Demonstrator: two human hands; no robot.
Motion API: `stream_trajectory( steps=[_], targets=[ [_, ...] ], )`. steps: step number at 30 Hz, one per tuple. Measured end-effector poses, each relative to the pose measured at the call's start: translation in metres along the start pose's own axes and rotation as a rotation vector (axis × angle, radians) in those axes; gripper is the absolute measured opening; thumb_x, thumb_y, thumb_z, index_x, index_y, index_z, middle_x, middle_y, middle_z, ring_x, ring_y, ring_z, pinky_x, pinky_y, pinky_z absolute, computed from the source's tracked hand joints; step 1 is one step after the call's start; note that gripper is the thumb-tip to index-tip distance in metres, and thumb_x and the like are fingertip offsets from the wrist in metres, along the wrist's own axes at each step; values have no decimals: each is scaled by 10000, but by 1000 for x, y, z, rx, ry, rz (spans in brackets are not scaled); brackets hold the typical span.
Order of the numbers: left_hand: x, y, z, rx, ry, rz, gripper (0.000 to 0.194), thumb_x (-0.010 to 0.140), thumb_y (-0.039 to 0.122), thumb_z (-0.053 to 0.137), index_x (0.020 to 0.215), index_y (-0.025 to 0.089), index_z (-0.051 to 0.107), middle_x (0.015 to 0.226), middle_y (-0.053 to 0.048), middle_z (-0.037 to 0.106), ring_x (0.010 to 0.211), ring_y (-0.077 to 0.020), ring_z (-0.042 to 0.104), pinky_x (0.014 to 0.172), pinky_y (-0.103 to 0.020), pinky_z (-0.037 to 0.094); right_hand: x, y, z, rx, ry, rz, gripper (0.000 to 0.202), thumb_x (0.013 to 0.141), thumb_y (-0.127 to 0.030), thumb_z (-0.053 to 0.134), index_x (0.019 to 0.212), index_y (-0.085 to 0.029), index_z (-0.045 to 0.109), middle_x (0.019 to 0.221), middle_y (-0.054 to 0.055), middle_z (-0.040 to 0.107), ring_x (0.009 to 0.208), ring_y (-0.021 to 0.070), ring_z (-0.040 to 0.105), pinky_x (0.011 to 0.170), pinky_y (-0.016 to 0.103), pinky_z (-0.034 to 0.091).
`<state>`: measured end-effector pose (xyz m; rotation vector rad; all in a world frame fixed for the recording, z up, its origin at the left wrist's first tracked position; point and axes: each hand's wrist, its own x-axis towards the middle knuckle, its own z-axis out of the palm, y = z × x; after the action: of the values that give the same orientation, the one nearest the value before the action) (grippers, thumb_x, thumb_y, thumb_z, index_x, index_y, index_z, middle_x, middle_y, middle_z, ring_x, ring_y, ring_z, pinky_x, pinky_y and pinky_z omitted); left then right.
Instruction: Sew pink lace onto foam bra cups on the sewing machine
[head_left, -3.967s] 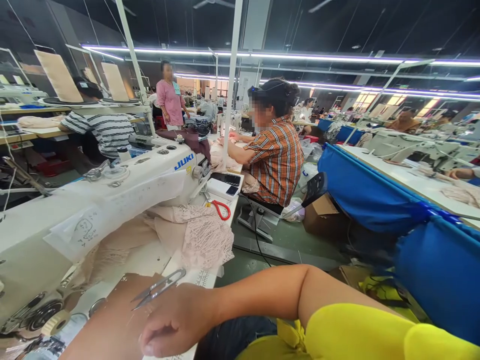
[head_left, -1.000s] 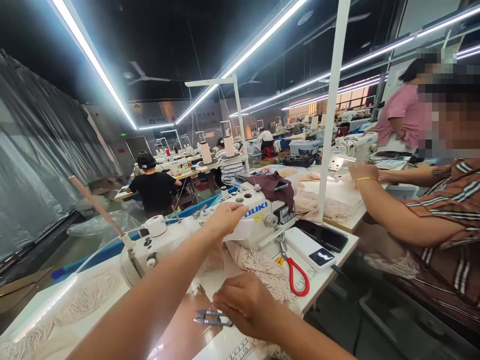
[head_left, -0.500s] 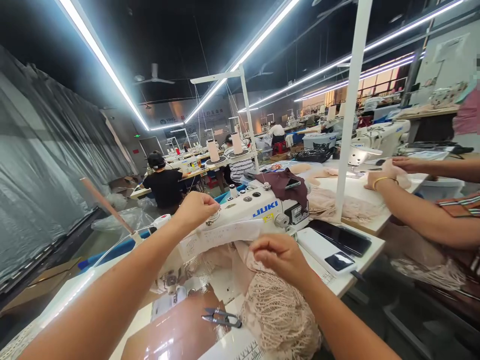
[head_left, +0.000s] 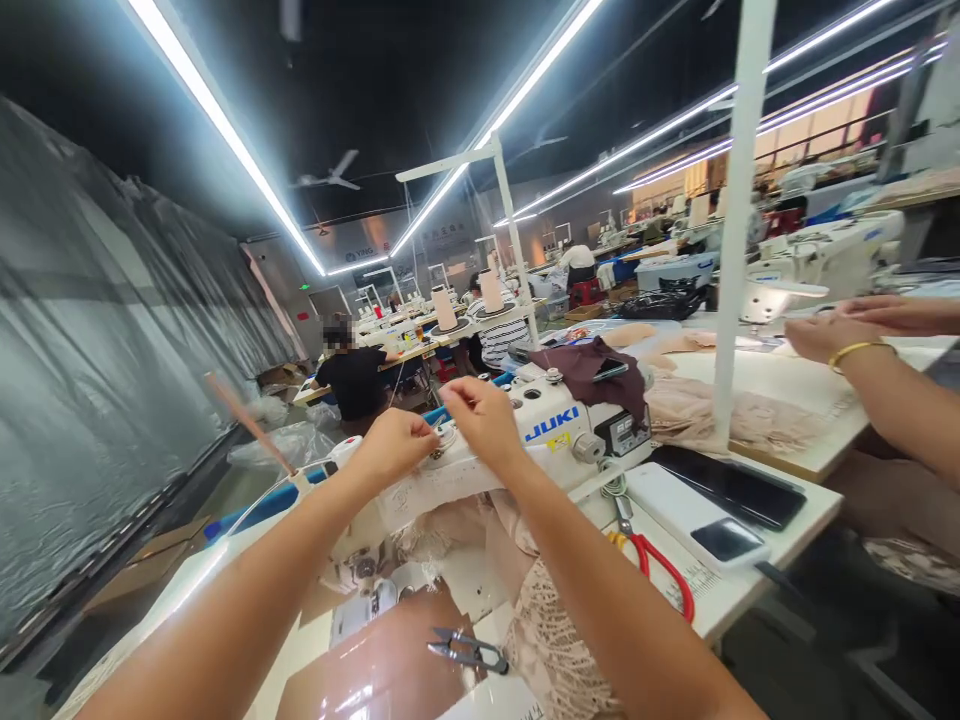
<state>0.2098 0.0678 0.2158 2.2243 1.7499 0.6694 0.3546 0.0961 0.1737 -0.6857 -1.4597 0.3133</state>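
Both my hands are raised over the arm of a white JUKI sewing machine (head_left: 551, 425). My left hand (head_left: 397, 440) pinches thumb to fingers near the tension parts; what it holds is too fine to make out. Close to its right, my right hand (head_left: 484, 415) is also pinched, its contents unclear. Below lies beige, lacy fabric (head_left: 559, 640), partly hidden by my right forearm. Thread snips (head_left: 469, 650) rest on the brown sheet (head_left: 375, 660) in front of the needle area.
Red-handled scissors (head_left: 664, 575), a white device (head_left: 694, 515) and a black phone (head_left: 739, 485) lie at the right. Dark maroon cloth (head_left: 592, 370) drapes over the machine. A white post (head_left: 739, 230) rises beside it. At the right, a co-worker's hands (head_left: 840, 335) work at another machine.
My right hand has moved up and left from above the lacy fabric to beside my left hand. The red-handled scissors have come into sight. The view has shifted slightly.
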Motion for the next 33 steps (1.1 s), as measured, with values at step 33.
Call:
stream_trajectory(
  steps=[33],
  targets=[
    [11, -4, 1, 166, 7, 2, 206, 680, 324, 526, 623, 142, 604, 526, 18, 486, 520, -119, 401, 509, -244, 263, 2, 24, -4, -47, -239, -68, 158, 850, -214, 513, 791, -186, 657, 731, -14, 671, 679, 120, 591, 627, 219, 412]
  ],
)
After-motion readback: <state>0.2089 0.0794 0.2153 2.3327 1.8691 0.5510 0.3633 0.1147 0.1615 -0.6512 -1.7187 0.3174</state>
